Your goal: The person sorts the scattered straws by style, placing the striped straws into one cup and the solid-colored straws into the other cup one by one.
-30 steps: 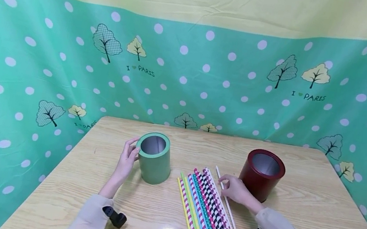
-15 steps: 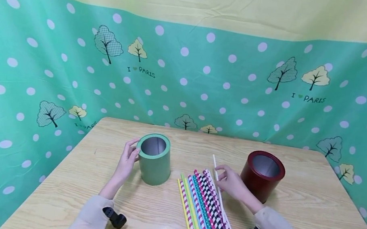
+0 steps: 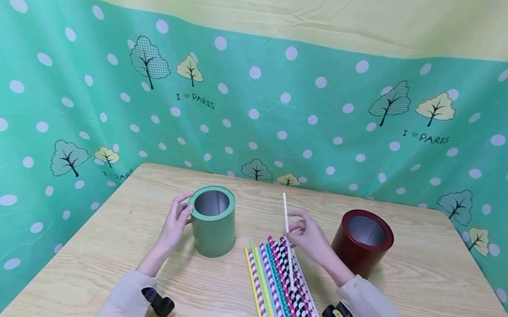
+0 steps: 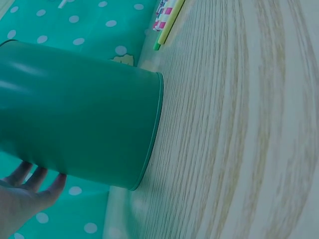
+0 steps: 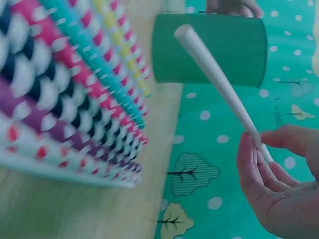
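My right hand pinches a plain white paper straw between thumb and fingertips. The straw slants above the right side of a row of patterned paper straws, its upper end pointing away from me. At the left stands a green can, upright, with its top open. My left hand rests against the can's left side near the rim. In the left wrist view, fingertips touch the can's smooth wall.
A dark red can stands upright behind my right wrist, its top open as well. The straws lie side by side on the wooden table between the cans. Behind the table hangs a dotted green curtain.
My right hand has lifted the white straw from the right of the row and carried it left and away from me, over the other straws. My left hand stays at the green can.
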The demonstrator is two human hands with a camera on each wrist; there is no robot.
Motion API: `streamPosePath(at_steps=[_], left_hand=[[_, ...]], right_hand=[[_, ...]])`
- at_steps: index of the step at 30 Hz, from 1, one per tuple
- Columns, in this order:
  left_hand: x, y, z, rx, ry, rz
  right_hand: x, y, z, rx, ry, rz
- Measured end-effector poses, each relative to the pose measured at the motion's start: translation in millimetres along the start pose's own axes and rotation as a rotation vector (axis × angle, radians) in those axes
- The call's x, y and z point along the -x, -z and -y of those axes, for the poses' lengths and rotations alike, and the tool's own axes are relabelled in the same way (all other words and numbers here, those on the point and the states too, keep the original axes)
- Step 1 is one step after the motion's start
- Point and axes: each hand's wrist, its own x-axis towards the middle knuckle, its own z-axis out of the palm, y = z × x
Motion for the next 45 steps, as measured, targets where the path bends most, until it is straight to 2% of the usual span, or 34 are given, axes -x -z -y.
streamPosePath(at_steps=[12,20,24,36,41,45], left_hand=[[0.3,-0.7,-1.2,-0.005,-0.004,-0.006],[7.4,-6.3,-23.2,-0.010,0.006,-0.014],[8.9,-7.1,-28.2,-0.016,0.014,-0.017],[7.5,-6.8,-25.5,-0.017,0.016,-0.028],[8.0,-7.0,-25.6,-0.011,0.005,-0.032],[7.5,-7.6,-25.0,-0.016,-0.003,-0.036]], right_hand=[[-15.9,-10.9,31.8,-0.181,0.031,-0.109],[-21.8,-17.5,54.4,-0.285,0.064,-0.172],[-23.9,-19.9,66.5,-0.326,0.077,-0.196],[-32.4,-34.0,97.5,-0.450,0.134,-0.245],[-36.1,-41.1,104.8,-0.496,0.200,-0.270],[-39.2,-47.6,107.8,-0.523,0.220,-0.277]])
